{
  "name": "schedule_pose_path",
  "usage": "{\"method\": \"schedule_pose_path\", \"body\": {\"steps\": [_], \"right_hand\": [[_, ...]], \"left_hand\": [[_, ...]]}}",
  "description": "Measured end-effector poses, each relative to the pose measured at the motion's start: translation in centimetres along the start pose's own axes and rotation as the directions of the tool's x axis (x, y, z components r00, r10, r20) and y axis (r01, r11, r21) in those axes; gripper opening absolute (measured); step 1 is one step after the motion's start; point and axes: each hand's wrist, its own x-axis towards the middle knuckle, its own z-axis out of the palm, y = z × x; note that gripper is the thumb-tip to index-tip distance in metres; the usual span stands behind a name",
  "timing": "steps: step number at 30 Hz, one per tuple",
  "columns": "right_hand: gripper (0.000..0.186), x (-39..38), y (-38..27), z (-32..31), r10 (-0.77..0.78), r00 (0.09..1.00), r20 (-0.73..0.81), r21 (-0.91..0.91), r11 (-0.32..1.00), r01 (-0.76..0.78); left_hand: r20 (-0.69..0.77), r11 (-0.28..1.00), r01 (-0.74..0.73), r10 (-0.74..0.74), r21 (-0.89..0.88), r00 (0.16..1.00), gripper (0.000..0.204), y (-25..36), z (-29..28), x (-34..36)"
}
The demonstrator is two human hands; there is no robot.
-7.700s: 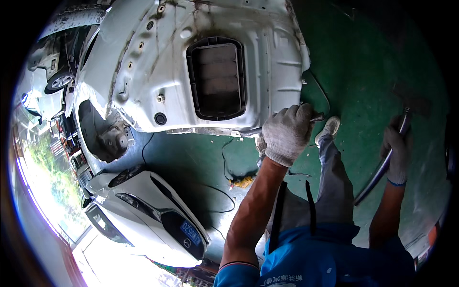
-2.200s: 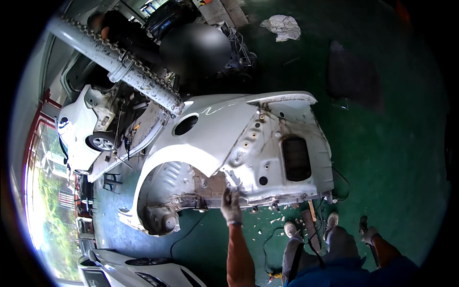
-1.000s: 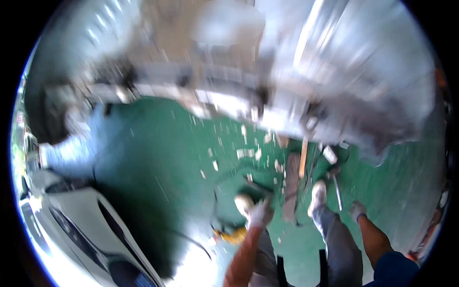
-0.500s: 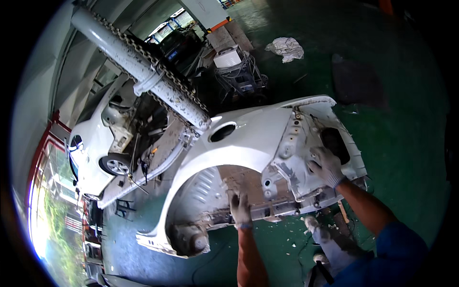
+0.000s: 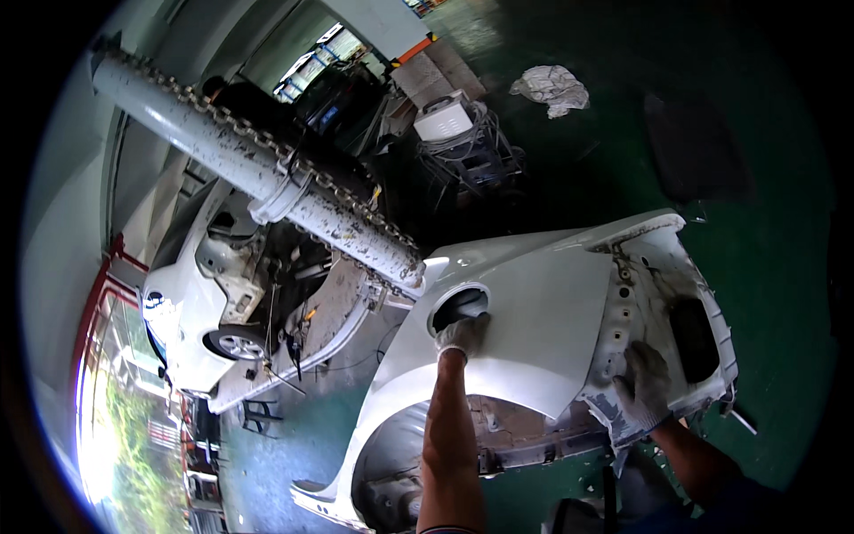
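A white car rear quarter panel (image 5: 534, 311), with a curved wheel arch and a round fuel-filler opening, lies in front of me. My left hand (image 5: 463, 335), in a pale work glove, reaches across the arch and hooks its fingers at the rim of the round opening; the fingertips are partly hidden there. On the right, my gloved right hand (image 5: 643, 384) rests on the bare inner metal beside the panel's edge, fingers stretched out and thumb apart. Past it, a dark oblong hole (image 5: 693, 338) pierces the inner metal.
A grey column (image 5: 187, 138) wrapped with a chain (image 5: 267, 142) slants in beyond the panel. A partly dismantled white car (image 5: 191, 307) stands at left. Behind are a wheeled machine with cables (image 5: 467, 147), a crumpled white sheet (image 5: 550, 89) and a dark mat (image 5: 694, 147). Someone's dark head (image 5: 213, 86) shows past the column.
My left hand has gone from the wheel arch up to the round opening. My right hand has shifted nearer along the inner metal. The panel sits differently in view, and the view itself has shifted.
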Motion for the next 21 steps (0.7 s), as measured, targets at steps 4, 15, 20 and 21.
{"method": "schedule_pose_path", "body": {"steps": [4,15,20,21], "right_hand": [[0.056,0.0,-0.6,0.8,-0.001,0.999,0.041,-0.074,0.997,0.004],[0.05,-2.7,-3.0,1.6,-0.054,0.999,-0.001,-0.239,0.97,0.053],[0.05,-4.1,-3.3,1.1,-0.095,0.995,-0.017,-0.256,0.963,0.087],[0.05,-4.5,-3.7,0.8,-0.098,0.995,-0.01,-0.268,0.959,0.092]], "left_hand": [[-0.032,0.999,0.038,-0.038,-0.017,0.999,0.074,0.5,-0.5,-0.4],[-0.126,0.989,-0.043,0.025,-0.14,0.992,0.072,-0.7,-0.7,-3.7],[-0.218,0.97,-0.088,0.038,-0.225,0.975,0.059,-1.1,-0.4,-6.0],[-0.274,0.965,-0.108,0.039,-0.239,0.961,0.053,-1.3,0.5,-6.5]]}}
